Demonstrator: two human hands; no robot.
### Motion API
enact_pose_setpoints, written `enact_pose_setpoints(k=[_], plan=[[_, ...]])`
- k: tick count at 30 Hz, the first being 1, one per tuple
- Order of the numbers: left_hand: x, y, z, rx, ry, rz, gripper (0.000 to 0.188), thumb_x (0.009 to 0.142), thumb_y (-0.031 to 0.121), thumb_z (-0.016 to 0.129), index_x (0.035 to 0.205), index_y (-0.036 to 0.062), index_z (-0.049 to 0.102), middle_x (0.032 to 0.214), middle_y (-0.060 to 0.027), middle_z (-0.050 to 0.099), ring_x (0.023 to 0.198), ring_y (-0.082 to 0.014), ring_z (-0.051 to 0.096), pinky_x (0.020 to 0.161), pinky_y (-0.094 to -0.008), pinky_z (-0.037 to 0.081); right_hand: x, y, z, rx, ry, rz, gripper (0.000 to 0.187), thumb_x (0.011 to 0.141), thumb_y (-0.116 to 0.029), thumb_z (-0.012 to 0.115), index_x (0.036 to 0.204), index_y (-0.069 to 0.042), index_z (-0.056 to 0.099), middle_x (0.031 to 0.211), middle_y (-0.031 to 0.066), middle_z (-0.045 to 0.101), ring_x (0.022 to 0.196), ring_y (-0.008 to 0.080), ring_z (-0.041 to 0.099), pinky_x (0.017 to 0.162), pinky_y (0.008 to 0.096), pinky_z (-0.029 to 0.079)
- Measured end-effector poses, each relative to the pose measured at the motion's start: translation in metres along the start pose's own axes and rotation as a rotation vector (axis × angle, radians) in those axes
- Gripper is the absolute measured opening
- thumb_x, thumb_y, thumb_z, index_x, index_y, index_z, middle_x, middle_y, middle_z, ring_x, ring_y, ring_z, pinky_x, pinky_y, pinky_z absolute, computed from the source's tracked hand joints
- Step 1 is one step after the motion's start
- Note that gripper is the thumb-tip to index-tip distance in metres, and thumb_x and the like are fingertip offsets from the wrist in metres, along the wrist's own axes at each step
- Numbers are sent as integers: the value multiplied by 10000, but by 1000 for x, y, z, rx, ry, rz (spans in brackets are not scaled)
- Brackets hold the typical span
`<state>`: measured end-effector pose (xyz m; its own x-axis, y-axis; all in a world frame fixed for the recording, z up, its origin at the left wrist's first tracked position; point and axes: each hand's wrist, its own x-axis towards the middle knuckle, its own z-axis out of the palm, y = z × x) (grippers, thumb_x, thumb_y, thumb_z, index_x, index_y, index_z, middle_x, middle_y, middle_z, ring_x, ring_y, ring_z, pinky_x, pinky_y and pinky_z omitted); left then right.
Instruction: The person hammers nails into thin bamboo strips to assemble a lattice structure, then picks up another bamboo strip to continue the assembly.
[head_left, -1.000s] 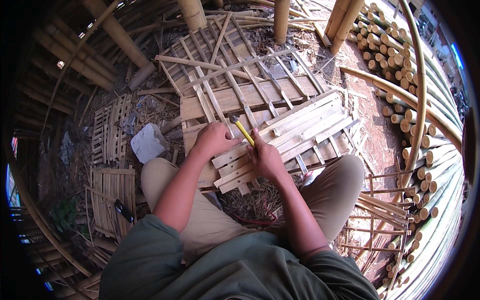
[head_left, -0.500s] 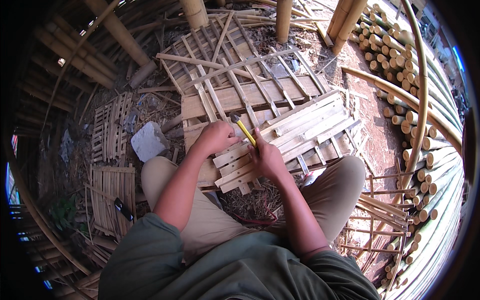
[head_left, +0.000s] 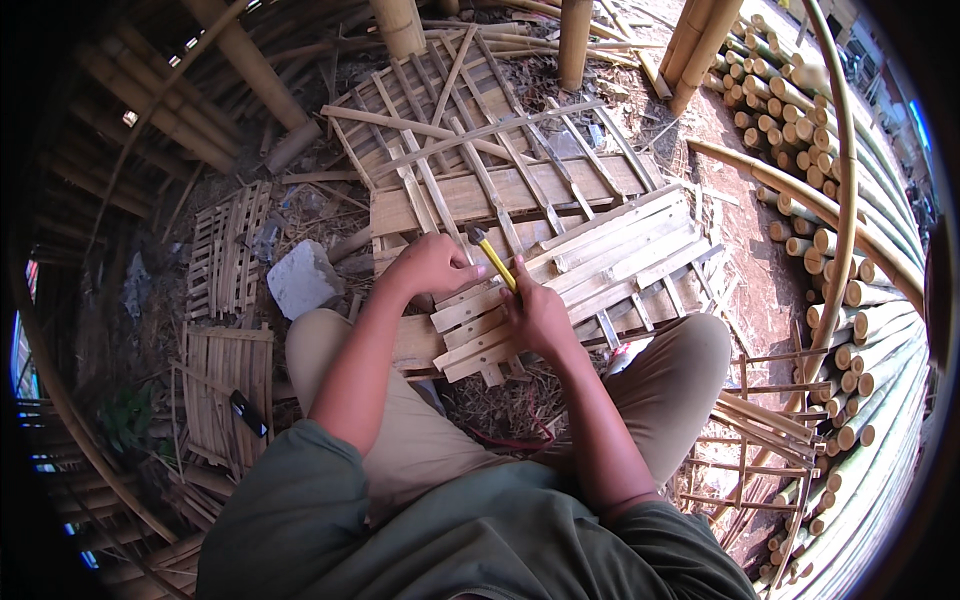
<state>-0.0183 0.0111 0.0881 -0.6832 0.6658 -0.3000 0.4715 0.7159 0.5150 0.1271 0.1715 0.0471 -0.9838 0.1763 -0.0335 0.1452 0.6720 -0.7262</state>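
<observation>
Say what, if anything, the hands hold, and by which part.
The right hand grips the dark-headed hammer by its slim yellow handle, away from the head. Whether the left hand holds anything cannot be told.

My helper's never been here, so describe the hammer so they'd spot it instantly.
Left of the big bamboo pile lies a pale slatted panel. At its left end, the right hand holds the hammer, dark head pointing away from the body. Its yellow handle sets it apart from the tan strips around it.
</observation>
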Motion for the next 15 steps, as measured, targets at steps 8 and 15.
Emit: enact_pose_setpoints(k=[8,15], plan=[[25,-41,51,33,612,-27,509,882,127,539,1368,12,439,1494,-184,369,1374,-373,345,1143,-466,266,3,-1,-1,-26,-49,31,610,956,-245,536,1441,57,324,774,279,641,755,454,632,692,519,496],[28,-35,83,146,694,-180,568,929,219,452,1461,58,330,1559,-154,267,1472,-338,184,1193,-544,74,1,9,7,20,18,-10,593,967,-279,538,1457,-6,347,773,285,627,779,450,633,699,508,480]])
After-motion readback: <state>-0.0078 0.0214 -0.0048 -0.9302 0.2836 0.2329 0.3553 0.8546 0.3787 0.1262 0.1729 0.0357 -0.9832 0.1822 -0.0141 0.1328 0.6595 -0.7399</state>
